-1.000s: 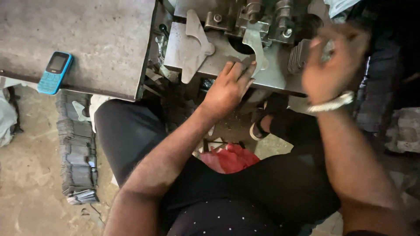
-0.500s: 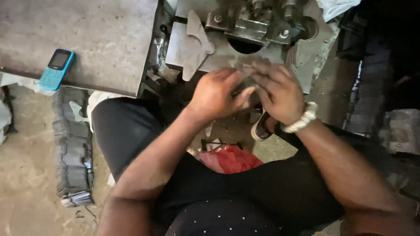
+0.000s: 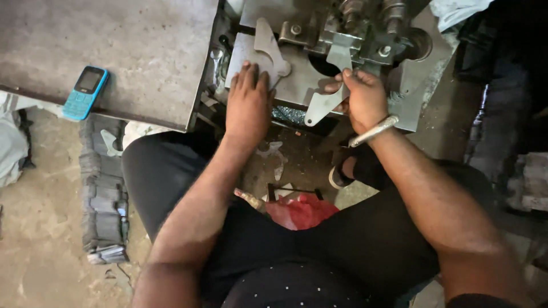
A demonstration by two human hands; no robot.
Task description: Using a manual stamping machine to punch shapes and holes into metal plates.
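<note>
Seen from above, a seated person works at a metal press machine (image 3: 365, 34). The right hand (image 3: 365, 100) has its fingers closed around a flat, curved steel cutout (image 3: 325, 105), whose long axis slants from the machine's tooling down toward the person's lap. The left hand (image 3: 248, 102) lies palm down, fingers extended and gripping nothing, on a second similar cutout (image 3: 268, 48) resting on the machine's plate, just left of the first. A blue keypad phone (image 3: 85, 92) lies well apart on the grey worktop (image 3: 131, 51).
</note>
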